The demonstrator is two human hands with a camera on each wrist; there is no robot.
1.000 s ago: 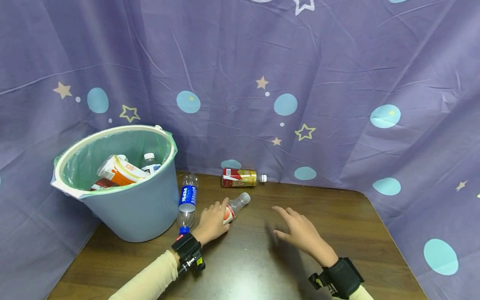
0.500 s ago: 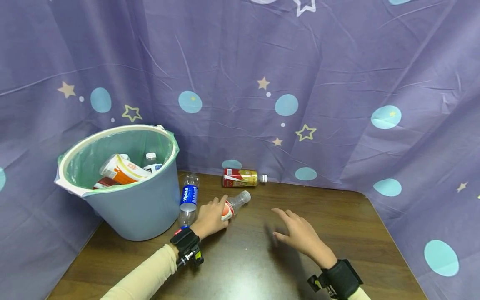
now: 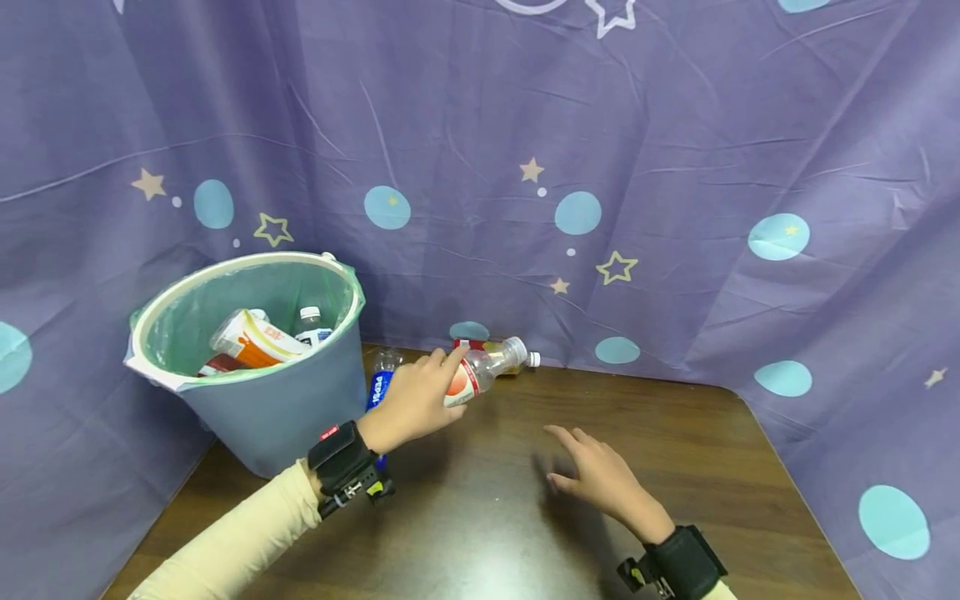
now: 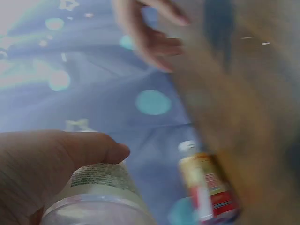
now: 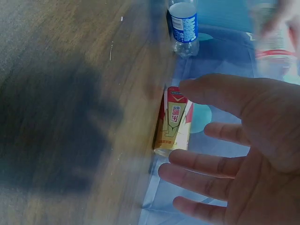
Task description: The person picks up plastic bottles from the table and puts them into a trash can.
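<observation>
My left hand (image 3: 418,393) grips a clear plastic bottle (image 3: 487,367) with a white and red label, tilted with its cap toward the back right and raised above the table. In the left wrist view the thumb lies across the bottle's label (image 4: 101,177). Farther right, my right hand (image 3: 607,479) hovers over the table with fingers spread and nothing in them. Behind the held bottle, partly hidden by it, a red and yellow drink bottle (image 5: 174,121) lies on its side. A Pepsi bottle (image 3: 379,385) lies under my left arm, mostly covered by it.
A grey-blue bucket (image 3: 281,425) with a green liner stands at the left of the wooden table (image 3: 480,508). Inside it are a paper cup (image 3: 258,340), a white-capped bottle (image 3: 311,325) and other waste. A purple curtain (image 3: 465,167) hangs along the back.
My left hand has lifted the clear plastic bottle off the table, up and toward the back. It now overlaps the red and yellow bottle. The right hand has barely moved.
</observation>
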